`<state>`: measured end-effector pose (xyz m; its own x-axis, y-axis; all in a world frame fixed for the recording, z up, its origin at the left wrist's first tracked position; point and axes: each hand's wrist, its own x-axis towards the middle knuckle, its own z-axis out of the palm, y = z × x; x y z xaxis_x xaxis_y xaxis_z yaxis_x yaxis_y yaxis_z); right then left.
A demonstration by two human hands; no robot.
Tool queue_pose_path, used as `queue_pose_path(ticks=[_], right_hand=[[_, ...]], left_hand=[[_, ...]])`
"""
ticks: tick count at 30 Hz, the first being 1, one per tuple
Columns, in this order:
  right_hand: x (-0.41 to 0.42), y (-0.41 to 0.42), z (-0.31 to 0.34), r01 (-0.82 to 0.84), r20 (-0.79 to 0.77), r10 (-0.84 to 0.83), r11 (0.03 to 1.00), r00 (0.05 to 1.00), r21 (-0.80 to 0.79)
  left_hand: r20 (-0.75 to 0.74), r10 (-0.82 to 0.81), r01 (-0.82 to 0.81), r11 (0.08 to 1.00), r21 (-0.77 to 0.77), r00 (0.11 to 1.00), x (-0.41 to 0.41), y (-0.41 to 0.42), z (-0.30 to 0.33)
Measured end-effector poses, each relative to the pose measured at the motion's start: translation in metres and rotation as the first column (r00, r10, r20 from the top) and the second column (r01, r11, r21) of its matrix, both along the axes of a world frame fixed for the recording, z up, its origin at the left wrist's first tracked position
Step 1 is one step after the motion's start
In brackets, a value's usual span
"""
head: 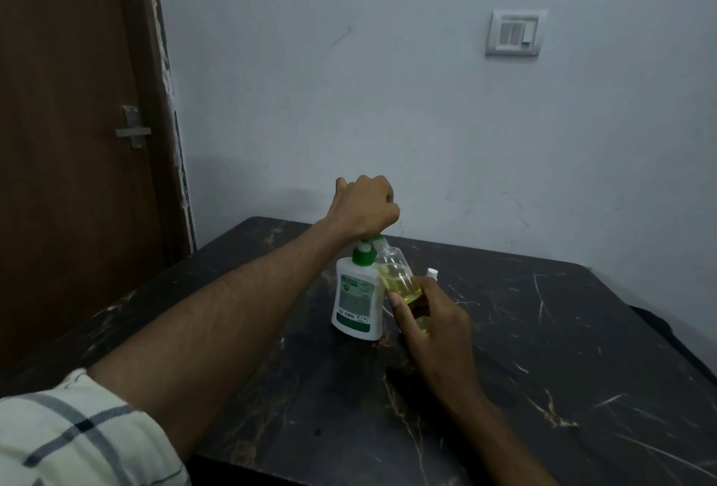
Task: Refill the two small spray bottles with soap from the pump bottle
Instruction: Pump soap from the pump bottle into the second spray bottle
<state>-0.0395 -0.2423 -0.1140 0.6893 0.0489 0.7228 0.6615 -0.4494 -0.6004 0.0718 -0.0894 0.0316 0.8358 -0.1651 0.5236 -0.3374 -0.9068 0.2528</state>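
A white pump bottle (355,297) with a green collar and pump head stands upright on the dark table (543,350). My left hand (364,208) sits fist-like on top of its pump head, fingers curled over it. My right hand (430,324) grips a small clear bottle (399,276), tilted with its open neck up under the pump's spout. Yellow soap fills that small bottle's lower part. Just behind my right hand, a white cap (432,273) pokes out; what it belongs to is hidden.
The table is dark marble-patterned with pale veins; its right edge runs down toward the lower right. A brown door (77,136) with a metal latch stands at the left. A pale wall with a switch plate (514,33) is behind the table.
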Motion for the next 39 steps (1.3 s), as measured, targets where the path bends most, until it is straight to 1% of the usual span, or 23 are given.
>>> queue_pose_path(ticks=[4, 9, 17, 23, 25, 29, 34, 39], right_hand=[[-0.001, 0.000, 0.001, -0.010, -0.015, 0.011, 1.000, 1.000, 0.012], [-0.001, -0.001, 0.000, -0.007, -0.025, 0.007, 1.000, 1.000, 0.007], [-0.002, -0.001, 0.001, -0.018, -0.038, 0.019, 0.999, 0.999, 0.027], [-0.003, -0.001, 0.001, -0.008, -0.027, 0.009, 1.000, 1.000, 0.021], [-0.003, -0.002, 0.000, -0.012, -0.024, 0.013, 1.000, 1.000, 0.023], [-0.001, -0.002, -0.001, -0.013, -0.022, 0.014, 1.000, 1.000, 0.019], [-0.001, -0.002, -0.002, -0.002, -0.023, 0.002, 1.000, 1.000, 0.010], [0.003, -0.002, -0.004, 0.017, -0.005, -0.017, 1.000, 1.000, -0.002]], left_hand=[[0.006, -0.011, 0.010, 1.000, 0.018, 1.000, 0.000, 0.001, 0.000], [0.016, 0.008, -0.007, 1.000, -0.022, 1.000, 0.005, 0.001, -0.002], [0.043, -0.024, 0.021, 0.998, 0.066, 0.999, -0.003, -0.001, 0.004], [-0.002, -0.004, 0.004, 0.998, 0.063, 1.000, -0.005, 0.001, 0.002], [0.004, -0.010, 0.009, 0.998, 0.069, 1.000, -0.006, 0.000, 0.003], [0.008, 0.001, -0.001, 1.000, 0.031, 1.000, -0.005, 0.000, 0.001], [0.001, -0.005, 0.005, 0.998, 0.067, 1.000, -0.006, 0.000, 0.003], [0.015, -0.007, 0.006, 0.999, 0.034, 1.000, -0.002, 0.001, -0.001]])
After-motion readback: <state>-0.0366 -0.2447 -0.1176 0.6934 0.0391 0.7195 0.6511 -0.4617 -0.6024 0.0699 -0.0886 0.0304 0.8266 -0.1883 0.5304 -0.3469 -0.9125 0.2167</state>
